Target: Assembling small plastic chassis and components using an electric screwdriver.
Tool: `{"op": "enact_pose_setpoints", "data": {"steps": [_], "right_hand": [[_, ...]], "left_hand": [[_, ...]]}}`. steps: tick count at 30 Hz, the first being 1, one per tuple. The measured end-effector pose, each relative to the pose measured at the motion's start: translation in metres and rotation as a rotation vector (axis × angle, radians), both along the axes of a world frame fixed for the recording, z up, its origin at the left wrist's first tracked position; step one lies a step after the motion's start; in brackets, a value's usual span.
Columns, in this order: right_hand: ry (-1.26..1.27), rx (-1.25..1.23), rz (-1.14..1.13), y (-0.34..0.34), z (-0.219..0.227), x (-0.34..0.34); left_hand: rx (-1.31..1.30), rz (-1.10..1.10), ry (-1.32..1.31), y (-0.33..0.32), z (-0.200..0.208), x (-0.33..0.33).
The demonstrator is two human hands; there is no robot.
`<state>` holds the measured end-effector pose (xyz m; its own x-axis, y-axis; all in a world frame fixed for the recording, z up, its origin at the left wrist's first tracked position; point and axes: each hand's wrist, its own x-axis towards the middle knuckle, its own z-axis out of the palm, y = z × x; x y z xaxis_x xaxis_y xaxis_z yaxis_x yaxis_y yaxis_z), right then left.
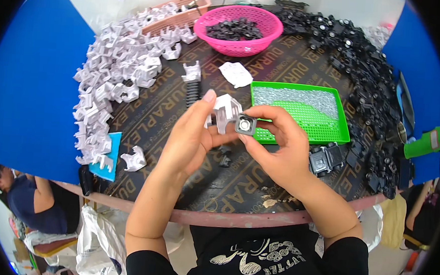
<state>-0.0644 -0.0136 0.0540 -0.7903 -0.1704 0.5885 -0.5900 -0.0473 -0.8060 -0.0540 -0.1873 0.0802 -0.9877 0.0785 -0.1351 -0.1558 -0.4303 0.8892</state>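
Observation:
Above the middle of the table, my left hand [181,145] is closed on a white plastic bracket [227,109], its thumb pointing up. My right hand [284,151] pinches a small square black part [245,124] with a shiny round metal centre. The black part is held right beside the bracket; whether they touch or are joined I cannot tell. Behind my left hand lies a black ribbed piece [193,93] with another white bracket [192,71] at its far end. Small black pieces [224,157] lie below my hands, partly hidden by them.
White brackets are heaped along the left [118,71], black parts [364,81] along the right. A pink basket [238,49] of black pieces stands behind a green tray [345,127] of small metal pieces. One loose bracket [134,159] lies near the front. Blue partitions [36,86] flank the table; another person [37,202] sits beyond.

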Motion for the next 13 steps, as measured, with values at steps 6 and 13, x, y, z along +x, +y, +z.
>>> {"op": "enact_pose_setpoints", "data": {"steps": [6, 13], "right_hand": [[-0.087, -0.003, 0.022, 0.005, 0.006, -0.002], [-0.185, 0.137, 0.253, 0.025, 0.015, -0.010]], "left_hand": [[0.248, -0.324, -0.146, -0.009, -0.024, 0.007], [0.597, -0.517, -0.282, -0.023, -0.029, 0.004]]}}
